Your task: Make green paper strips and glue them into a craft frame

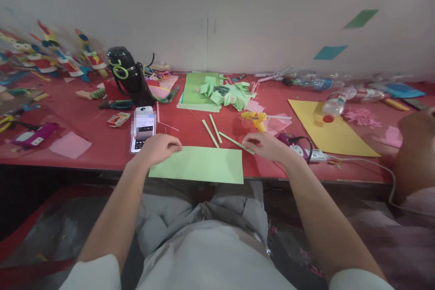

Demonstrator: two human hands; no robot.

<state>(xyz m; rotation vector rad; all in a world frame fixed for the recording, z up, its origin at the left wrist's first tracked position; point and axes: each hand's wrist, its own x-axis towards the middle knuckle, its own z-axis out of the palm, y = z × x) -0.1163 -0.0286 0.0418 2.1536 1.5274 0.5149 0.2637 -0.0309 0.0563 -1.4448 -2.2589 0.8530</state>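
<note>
A light green paper sheet (pixel 200 165) lies flat at the near edge of the red table (pixel 102 145). My left hand (pixel 158 147) rests on the sheet's upper left corner, fingers curled down onto it. My right hand (pixel 265 145) sits at the sheet's upper right corner, fingers pinched on the end of a thin green paper strip (pixel 234 141). Two more green strips (pixel 212 130) lie just beyond the sheet.
A phone (pixel 142 129) lies by my left hand, a black bottle (pixel 131 77) behind it. Folded green paper pieces (pixel 224 93), a yellow glue gun (pixel 254 118), a yellow sheet (pixel 335 131) and plastic bottles (pixel 335 103) lie farther out. Another person's arm (pixel 413 154) is at right.
</note>
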